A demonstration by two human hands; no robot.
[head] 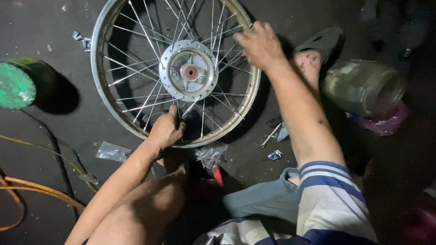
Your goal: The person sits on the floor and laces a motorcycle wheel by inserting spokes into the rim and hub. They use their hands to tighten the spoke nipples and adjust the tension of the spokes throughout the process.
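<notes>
Your wheel point(175, 72) runs off the top edge, so its upper rim is cut away, and your left hand point(165, 129) covers the spokes and rim beneath it, its fingers point(175, 113) curled out of sight so you cannot tell what they pinch. Your right hand point(259, 45) hides the rim where it rests, and whether it grips a spoke is unclear. The green drum point(16, 86) is cut by the left edge, the jar point(363, 86) is blurred, and the small bits point(272, 136) on the floor point(68, 27) are too small to name.
</notes>
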